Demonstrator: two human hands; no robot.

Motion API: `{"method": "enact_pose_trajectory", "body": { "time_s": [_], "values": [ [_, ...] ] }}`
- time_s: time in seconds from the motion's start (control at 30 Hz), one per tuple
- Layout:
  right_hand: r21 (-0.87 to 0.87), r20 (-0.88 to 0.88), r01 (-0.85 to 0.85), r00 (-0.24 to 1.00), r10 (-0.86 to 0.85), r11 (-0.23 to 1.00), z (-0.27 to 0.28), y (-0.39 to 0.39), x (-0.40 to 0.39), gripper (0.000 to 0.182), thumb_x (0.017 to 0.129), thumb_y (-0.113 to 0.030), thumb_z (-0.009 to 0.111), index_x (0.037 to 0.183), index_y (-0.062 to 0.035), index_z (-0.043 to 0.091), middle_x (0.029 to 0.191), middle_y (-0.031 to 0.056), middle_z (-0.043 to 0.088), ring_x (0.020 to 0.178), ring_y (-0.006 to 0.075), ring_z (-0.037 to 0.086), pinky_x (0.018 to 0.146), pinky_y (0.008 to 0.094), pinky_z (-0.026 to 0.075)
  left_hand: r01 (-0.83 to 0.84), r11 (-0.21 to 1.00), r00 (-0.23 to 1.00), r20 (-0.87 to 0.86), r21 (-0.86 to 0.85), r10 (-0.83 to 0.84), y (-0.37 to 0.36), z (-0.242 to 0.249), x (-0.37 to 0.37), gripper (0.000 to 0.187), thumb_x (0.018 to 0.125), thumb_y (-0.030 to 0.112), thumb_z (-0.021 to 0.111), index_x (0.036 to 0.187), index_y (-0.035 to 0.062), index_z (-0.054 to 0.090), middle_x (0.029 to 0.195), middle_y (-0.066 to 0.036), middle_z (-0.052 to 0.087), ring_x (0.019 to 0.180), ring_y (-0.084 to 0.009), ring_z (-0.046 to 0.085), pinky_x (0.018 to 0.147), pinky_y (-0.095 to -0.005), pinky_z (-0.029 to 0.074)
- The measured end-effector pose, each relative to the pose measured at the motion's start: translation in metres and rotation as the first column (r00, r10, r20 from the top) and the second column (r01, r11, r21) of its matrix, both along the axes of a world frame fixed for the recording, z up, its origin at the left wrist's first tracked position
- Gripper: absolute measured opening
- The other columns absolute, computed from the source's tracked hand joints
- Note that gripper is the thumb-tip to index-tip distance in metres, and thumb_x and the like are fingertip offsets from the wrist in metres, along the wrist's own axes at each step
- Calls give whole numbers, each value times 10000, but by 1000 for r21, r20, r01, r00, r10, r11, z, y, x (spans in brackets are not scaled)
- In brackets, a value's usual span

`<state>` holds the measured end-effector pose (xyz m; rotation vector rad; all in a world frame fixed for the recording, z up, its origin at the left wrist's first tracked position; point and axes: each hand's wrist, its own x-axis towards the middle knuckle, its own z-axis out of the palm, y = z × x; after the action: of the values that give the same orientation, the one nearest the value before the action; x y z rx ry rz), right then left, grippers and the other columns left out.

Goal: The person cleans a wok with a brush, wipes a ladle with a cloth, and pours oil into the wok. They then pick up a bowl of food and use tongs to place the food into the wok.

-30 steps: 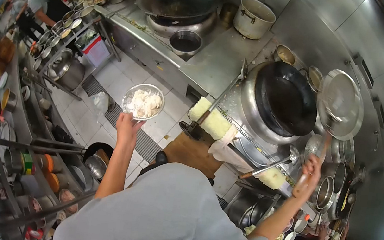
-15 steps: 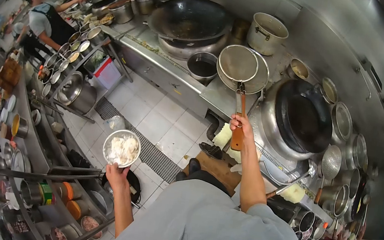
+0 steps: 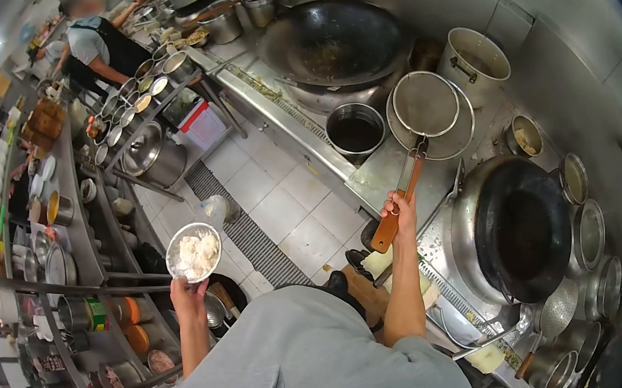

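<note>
Currently, left hand (image 3: 188, 301) grips one round pale bowl (image 3: 173, 253) of lumpy whitish food (image 3: 197, 252); right hand (image 3: 401, 216) clenches two wooden-handled round mesh strainers (image 3: 425, 103).

My one view comes from a camera worn on my head, facing forward and steeply down. Its very wide lens bends straight edges and leaves the corners black. Nearest is my own grey cloth shirt (image 3: 352, 356), across the bottom middle; my bare left hand (image 3: 188, 299) and bare right hand (image 3: 400, 212) lie a little farther off. Beyond, it takes in white square floor tiles (image 3: 285, 197), grey metal shelving (image 3: 96, 229) at left, a silver steel wall (image 3: 557, 85) at upper right and, well away, a dark-aproned co-worker (image 3: 94, 48).
</note>
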<state>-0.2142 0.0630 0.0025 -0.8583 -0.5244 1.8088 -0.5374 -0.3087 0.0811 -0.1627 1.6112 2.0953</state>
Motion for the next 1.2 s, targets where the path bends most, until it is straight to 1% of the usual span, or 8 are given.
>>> {"method": "enact_pose_trajectory", "body": {
  "time_s": [0.1, 0.43, 0.63, 0.7, 0.87, 0.97, 1.07, 1.2],
  "values": [
    [-4, 23, -3, 1000, 3, 1000, -24, 19, 5, 343, 885, -68, 585, 1172, -103, 403, 924, 70, 532, 619, 129, 515, 479, 283, 467, 7, 997, 1000, -12, 78, -6, 29, 1, -8, 379, 913, 129, 454, 1275, 17, 449, 1257, -167, 539, 1087, -336, 592, 845, -453, 550],
    [-10, 481, -42, 876, 42, 999, -69, 29, 15, 579, 822, -48, 652, 1310, -132, 351, 922, 95, 596, 647, 174, 585, 513, 325, 540, 144, 984, 989, 2, 103, -145, 93, -10, -89, 379, 905, 111, 475, 1261, -9, 427, 1295, -186, 490, 1165, -349, 526, 930, -469, 509],
    [307, 923, -32, 253, -290, 951, -115, 43, 4, 646, 751, -8, 596, 1347, -118, 376, 973, 162, 586, 788, 266, 614, 650, 401, 525, 196, 979, 981, -17, 50, -196, 103, -25, -163, 420, 894, 101, 494, 1290, -28, 436, 1336, -182, 480, 1201, -333, 511, 982, -480, 476],
    [406, 901, -109, -118, -417, 907, -118, 47, -3, 639, 749, -31, 610, 1349, -102, 401, 992, 193, 568, 883, 333, 607, 748, 453, 504, 217, 975, 976, -4, 57, -217, 101, -30, -188, 436, 886, 88, 496, 1301, -25, 429, 1336, -185, 482, 1203, -334, 510, 985, -485, 479],
    [290, 786, 11, -574, -231, 957, -62, 39, -51, 647, 766, -123, 679, 1359, -65, 424, 1101, 234, 531, 981, 434, 551, 860, 494, 453, 221, 974, 975, -1, 44, -221, 95, -29, -246, 360, 888, 75, 489, 1237, -4, 441, 1280, -180, 504, 1163, -327, 533, 928, -492, 509],
    [546, 706, -178, -427, -565, 818, -40, 45, -108, 580, 793, -102, 666, 1338, -70, 472, 1106, 218, 553, 1015, 389, 557, 878, 456, 461, 216, 976, 976, -2, 22, -216, 93, -31, -268, 297, 900, 77, 477, 1191, 22, 458, 1246, -165, 527, 1127, -301, 555, 900, -477, 518],
    [619, 775, -287, 76, -627, 731, -3, 60, -215, 428, 821, -48, 633, 1245, -51, 576, 1125, 153, 605, 1068, 318, 566, 917, 406, 466, 224, 975, 975, -14, 13, -223, 92, -37, -286, 314, 904, 85, 470, 1214, 34, 456, 1240, -158, 535, 1107, -292, 568, 882, -471, 525],
    [784, 506, -510, 195, -840, 354, 47, 104, -340, 325, 795, -1, 601, 1120, -2, 619, 1146, 175, 597, 1095, 349, 551, 966, 436, 445, 227, 973, 974, 10, 32, -227, 104, -28, -301, 341, 900, 73, 456, 1236, 16, 438, 1254, -178, 526, 1124, -306, 565, 871, -483, 535]
  ]
}}
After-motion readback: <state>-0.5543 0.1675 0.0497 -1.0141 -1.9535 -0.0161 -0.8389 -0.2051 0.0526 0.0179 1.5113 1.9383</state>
